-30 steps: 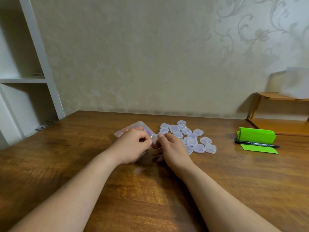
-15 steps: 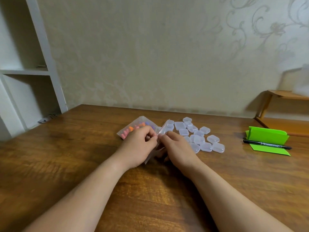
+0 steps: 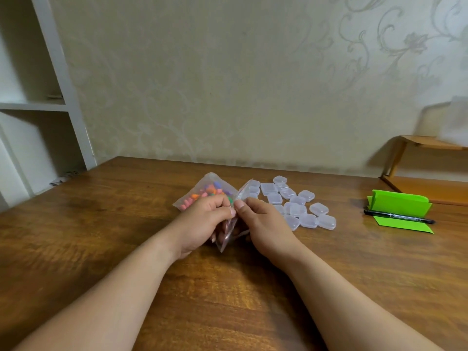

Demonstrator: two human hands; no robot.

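A clear plastic zip bag (image 3: 205, 191) full of small coloured pieces, orange, pink, purple and green, is held over the middle of the wooden table (image 3: 76, 224). My left hand (image 3: 202, 224) pinches one side of the bag's mouth and my right hand (image 3: 266, 224) pinches the other side, thumbs almost touching. The bag's mouth edge stands up between the hands. Just right of my right hand lies a cluster of several small clear lidded plastic boxes (image 3: 298, 203).
A folded green paper (image 3: 400, 206) with a black marker pen (image 3: 398, 216) across it lies at the right of the table. A low wooden rack (image 3: 430, 183) stands at the far right by the wall. White shelving (image 3: 50, 105) rises at the left.
The bag has been lifted off the table and its mouth turned up between the hands; the coloured pieces now show above my left hand. The camera has tilted slightly.
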